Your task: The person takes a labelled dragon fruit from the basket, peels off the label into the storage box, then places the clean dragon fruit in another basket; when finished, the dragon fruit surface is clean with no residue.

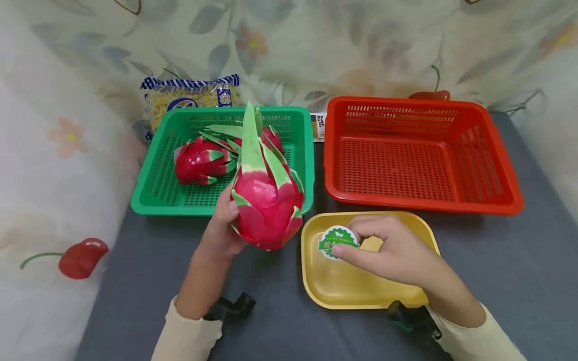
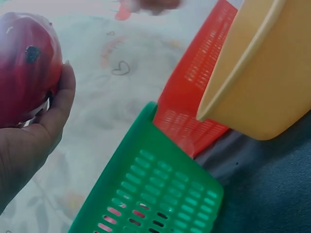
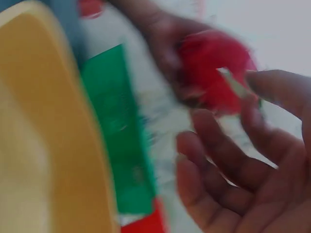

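Observation:
A pink dragon fruit [image 1: 266, 205] with green-tipped scales is gripped in my left hand [image 1: 221, 225], raised in front of the green basket [image 1: 158, 206]. In the left wrist view the same dragon fruit [image 2: 29, 68] shows a dark spot on its skin. My right hand [image 1: 395, 250] pinches a round green-and-white sticker [image 1: 336, 238] between thumb and index finger, over the yellow tray [image 1: 343, 296]. The right wrist view has the sticker [image 3: 233, 82] nearly edge-on at the fingertips, the other fingers loosely bent. Further dragon fruits [image 1: 200, 160] lie in the green basket.
A red basket [image 1: 424, 201] stands at the back right, behind the yellow tray. Behind the green basket leans a bag of pasta [image 1: 158, 103], and a small packet [image 1: 318, 125] shows between the two baskets. Flowered cloth [image 1: 307, 50] hangs behind the dark table [image 1: 275, 311].

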`<state>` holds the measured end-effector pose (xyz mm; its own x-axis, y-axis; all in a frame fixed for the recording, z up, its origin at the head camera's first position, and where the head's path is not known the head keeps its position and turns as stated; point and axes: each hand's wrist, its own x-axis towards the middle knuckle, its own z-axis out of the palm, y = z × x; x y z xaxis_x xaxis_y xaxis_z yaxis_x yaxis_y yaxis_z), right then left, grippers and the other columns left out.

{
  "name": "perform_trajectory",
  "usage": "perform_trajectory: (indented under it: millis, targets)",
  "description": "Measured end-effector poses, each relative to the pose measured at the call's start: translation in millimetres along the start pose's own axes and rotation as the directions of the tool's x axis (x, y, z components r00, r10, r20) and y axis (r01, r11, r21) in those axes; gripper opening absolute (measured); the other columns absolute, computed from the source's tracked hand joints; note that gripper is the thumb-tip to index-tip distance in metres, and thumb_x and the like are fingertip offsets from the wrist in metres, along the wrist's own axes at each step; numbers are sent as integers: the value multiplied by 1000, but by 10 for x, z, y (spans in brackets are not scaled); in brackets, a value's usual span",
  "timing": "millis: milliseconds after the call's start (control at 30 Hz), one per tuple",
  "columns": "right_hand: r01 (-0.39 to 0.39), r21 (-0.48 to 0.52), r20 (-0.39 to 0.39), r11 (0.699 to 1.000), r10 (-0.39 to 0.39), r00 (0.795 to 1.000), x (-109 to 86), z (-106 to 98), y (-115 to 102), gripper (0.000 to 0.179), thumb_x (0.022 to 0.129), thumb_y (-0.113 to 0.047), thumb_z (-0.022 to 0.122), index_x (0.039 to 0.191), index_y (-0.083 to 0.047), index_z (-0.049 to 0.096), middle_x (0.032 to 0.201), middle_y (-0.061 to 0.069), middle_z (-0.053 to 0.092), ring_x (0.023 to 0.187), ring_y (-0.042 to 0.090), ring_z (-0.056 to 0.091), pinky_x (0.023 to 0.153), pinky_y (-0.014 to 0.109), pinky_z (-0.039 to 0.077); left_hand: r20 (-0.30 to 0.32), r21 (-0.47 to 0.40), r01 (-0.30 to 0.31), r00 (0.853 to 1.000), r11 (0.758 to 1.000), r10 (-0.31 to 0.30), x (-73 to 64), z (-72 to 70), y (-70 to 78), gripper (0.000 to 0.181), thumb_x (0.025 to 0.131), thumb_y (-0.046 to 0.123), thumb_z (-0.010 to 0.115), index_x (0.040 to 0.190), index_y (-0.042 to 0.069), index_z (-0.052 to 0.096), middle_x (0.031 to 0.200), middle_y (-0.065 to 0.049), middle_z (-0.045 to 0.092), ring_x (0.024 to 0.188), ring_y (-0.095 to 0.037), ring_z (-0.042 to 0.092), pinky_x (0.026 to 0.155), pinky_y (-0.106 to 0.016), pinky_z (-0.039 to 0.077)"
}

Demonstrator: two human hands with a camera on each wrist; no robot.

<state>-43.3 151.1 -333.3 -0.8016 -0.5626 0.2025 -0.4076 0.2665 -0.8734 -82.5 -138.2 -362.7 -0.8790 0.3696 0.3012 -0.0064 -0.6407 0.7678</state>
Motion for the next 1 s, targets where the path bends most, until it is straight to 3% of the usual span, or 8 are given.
perform_trajectory:
  millis: [67,133,267,367,533,667,833,1000]
  targets:
    - [-61,-57,95,996,66,993,4,-23,110,32,90,-18,77,69,-25,53,65,-15,51,62,8,53,57,25,44,-4,12,-8,1000,1000,8,-2,3,36,64,81,35,83,129,7,52,120,-3,59,109,-16,59,83,-29,56]
    - [-121,-97,215,988,140,967,16,-58,226,33,92,-26,74,70,-23,51,62,-16,46,58,5,48,55,23,40,-12,34,-20,1000,999,21,1,8,71,65,80,34,83,130,7,51,120,-4,59,110,-16,59,83,-29,57]
    - [-230,-134,410,964,265,873,63,-142,450,34,95,-29,70,71,-18,49,59,-14,40,52,3,35,51,21,27,-21,98,-33,999,995,36,31,36,105,69,80,35,83,133,6,50,121,-4,58,111,-17,58,84,-30,57]
    - [-334,-151,479,930,364,799,105,-177,581,31,96,-25,68,72,-14,51,59,-9,46,50,5,37,49,21,27,-19,142,-34,999,989,38,51,60,94,72,80,37,82,135,5,48,122,-4,58,111,-17,58,85,-30,56]
    - [-482,-211,469,851,520,714,158,-154,721,32,96,-26,66,70,-8,57,62,4,61,51,13,50,48,24,38,-24,159,-29,999,987,33,46,81,46,74,79,37,83,135,5,48,122,-4,57,111,-17,58,85,-30,56]
    - [-542,-301,402,784,620,674,175,-103,766,37,96,-30,66,66,-8,62,59,4,63,50,15,55,45,27,43,-42,168,-28,999,985,35,39,94,24,75,78,38,84,135,7,48,121,-4,57,110,-17,58,84,-30,57]
    - [-600,-361,294,714,698,654,183,-36,803,45,94,-38,68,60,-10,62,54,3,62,46,14,54,42,25,41,-36,163,-20,999,987,26,42,99,10,76,77,37,84,136,7,48,121,-4,57,110,-17,58,84,-31,57]
    - [-623,-396,255,675,733,631,181,23,854,50,91,-44,70,56,-9,63,51,3,61,45,15,57,43,28,46,-17,158,-9,1000,987,11,33,95,-9,74,78,37,84,136,9,47,122,-3,56,110,-16,57,84,-30,57]
